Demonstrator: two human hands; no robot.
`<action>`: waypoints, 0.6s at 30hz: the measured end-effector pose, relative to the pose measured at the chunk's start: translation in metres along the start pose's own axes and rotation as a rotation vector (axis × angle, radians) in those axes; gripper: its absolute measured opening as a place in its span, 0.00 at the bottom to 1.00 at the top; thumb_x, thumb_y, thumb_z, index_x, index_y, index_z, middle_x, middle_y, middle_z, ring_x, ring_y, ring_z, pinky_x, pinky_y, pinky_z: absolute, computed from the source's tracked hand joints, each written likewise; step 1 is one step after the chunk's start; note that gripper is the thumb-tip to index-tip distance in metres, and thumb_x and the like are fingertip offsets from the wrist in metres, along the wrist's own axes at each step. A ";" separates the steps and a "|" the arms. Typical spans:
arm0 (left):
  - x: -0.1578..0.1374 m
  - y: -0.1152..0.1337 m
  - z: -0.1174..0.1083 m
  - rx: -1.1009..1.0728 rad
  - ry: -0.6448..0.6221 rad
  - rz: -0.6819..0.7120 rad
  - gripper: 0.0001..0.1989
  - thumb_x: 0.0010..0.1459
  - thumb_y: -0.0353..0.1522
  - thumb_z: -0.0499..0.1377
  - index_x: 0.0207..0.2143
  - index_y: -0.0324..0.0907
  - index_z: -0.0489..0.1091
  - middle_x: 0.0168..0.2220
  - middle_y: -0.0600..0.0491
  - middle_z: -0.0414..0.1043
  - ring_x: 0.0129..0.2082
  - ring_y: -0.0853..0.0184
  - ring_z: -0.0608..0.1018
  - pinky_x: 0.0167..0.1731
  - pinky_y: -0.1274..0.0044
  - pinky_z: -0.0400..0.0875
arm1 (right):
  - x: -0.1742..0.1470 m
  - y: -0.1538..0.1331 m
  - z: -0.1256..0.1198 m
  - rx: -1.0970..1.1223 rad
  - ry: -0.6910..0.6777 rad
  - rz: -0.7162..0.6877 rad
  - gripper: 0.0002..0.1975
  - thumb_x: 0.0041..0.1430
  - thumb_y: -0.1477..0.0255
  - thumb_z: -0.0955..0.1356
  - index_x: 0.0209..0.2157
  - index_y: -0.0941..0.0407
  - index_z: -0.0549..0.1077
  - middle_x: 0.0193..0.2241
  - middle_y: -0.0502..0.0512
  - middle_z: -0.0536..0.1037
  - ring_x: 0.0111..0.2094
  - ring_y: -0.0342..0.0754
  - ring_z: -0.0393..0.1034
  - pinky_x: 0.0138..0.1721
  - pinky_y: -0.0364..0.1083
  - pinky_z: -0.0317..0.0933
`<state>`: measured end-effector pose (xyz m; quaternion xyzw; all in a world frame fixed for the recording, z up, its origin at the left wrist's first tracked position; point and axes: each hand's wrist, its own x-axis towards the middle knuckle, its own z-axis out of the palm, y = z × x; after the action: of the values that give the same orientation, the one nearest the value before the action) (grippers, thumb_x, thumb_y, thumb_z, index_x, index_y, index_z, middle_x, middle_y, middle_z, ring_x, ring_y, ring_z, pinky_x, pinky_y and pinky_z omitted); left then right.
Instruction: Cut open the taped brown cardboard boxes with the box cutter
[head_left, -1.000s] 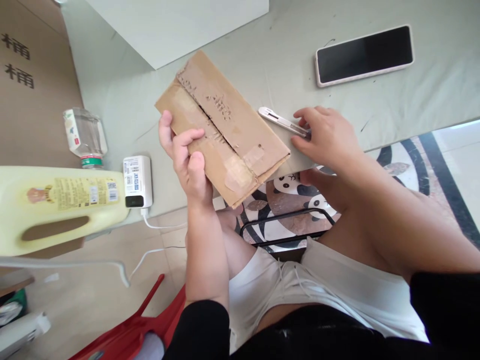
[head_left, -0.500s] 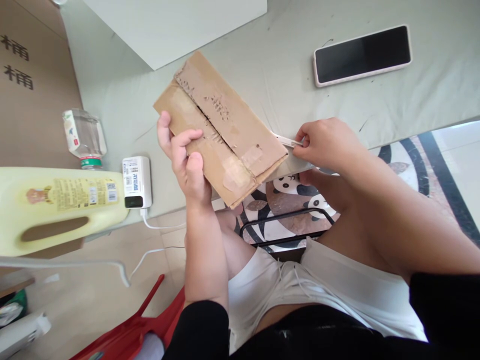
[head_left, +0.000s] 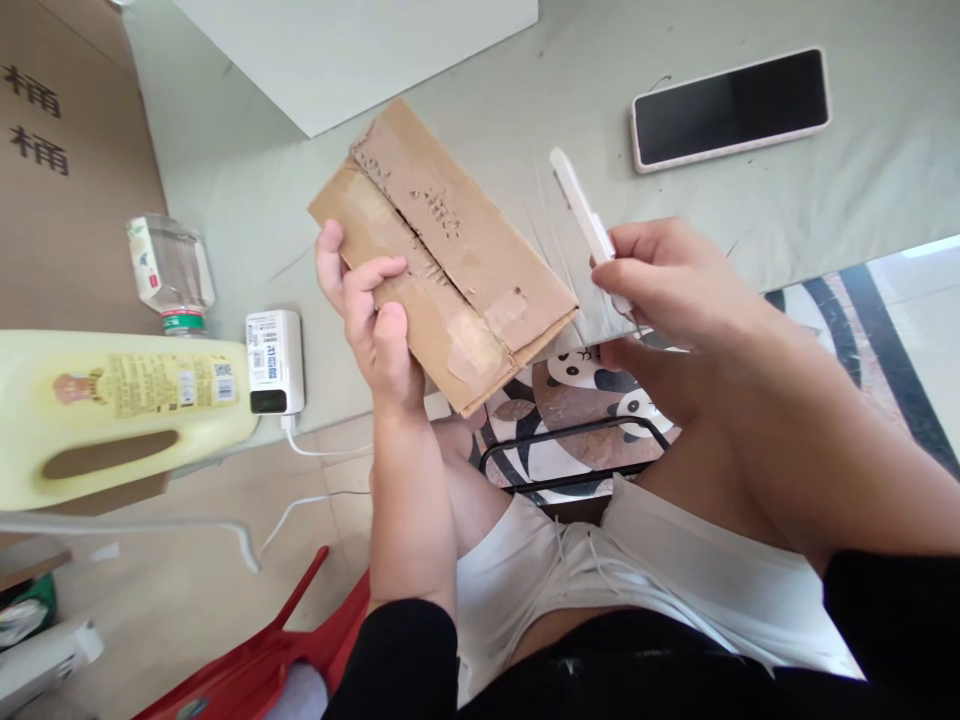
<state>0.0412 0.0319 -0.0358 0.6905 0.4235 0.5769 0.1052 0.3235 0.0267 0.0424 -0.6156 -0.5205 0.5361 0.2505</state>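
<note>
My left hand (head_left: pixel 379 325) grips a small brown cardboard box (head_left: pixel 480 270) from its lower left side, fingers bent over the near face. The box is tilted above the table edge; a seam runs along its face, with torn, scuffed patches and bits of tape around it. To the right of the box, my right hand (head_left: pixel 667 275) is closed round a slim white utility knife (head_left: pixel 579 205), pinched between thumb and fingers. The knife points up and to the left, apart from the box. Whether its blade is out, I cannot tell.
A phone (head_left: pixel 731 110) lies on the pale-covered table (head_left: pixel 885 170) at the back right. At the left stand a yellow jug (head_left: pixel 150 390), a clear bottle (head_left: pixel 172 265) and a white power bank (head_left: pixel 275 360) with a cable. A red chair (head_left: pixel 300 640) is below.
My right hand has drawn the utility knife away from the box's right edge and turned its tip upward, so the knife shows in full. The box and my left hand have barely moved.
</note>
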 end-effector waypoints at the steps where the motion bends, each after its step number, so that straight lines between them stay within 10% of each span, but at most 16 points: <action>1: 0.000 0.000 0.000 -0.002 -0.002 -0.008 0.20 0.64 0.49 0.47 0.46 0.48 0.70 0.67 0.56 0.53 0.71 0.60 0.53 0.69 0.61 0.54 | -0.001 0.002 0.000 0.101 -0.016 -0.019 0.09 0.52 0.75 0.67 0.21 0.54 0.65 0.12 0.46 0.58 0.13 0.39 0.49 0.13 0.42 0.41; 10: 0.000 0.003 -0.004 0.027 -0.055 -0.053 0.21 0.64 0.50 0.46 0.46 0.49 0.68 0.67 0.56 0.50 0.72 0.59 0.51 0.71 0.60 0.51 | 0.024 0.038 0.000 0.441 -0.004 -0.469 0.16 0.60 0.60 0.70 0.24 0.53 0.64 0.14 0.45 0.53 0.13 0.39 0.46 0.12 0.43 0.38; 18: 0.000 0.004 -0.002 0.044 -0.026 -0.056 0.22 0.64 0.51 0.46 0.45 0.48 0.67 0.67 0.55 0.51 0.72 0.59 0.52 0.70 0.59 0.52 | 0.001 0.010 0.012 0.648 0.417 -0.695 0.23 0.50 0.52 0.76 0.22 0.54 0.66 0.20 0.47 0.65 0.13 0.34 0.47 0.11 0.42 0.39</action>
<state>0.0410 0.0291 -0.0328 0.6879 0.4540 0.5552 0.1117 0.3158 0.0214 0.0299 -0.3910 -0.4407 0.4208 0.6898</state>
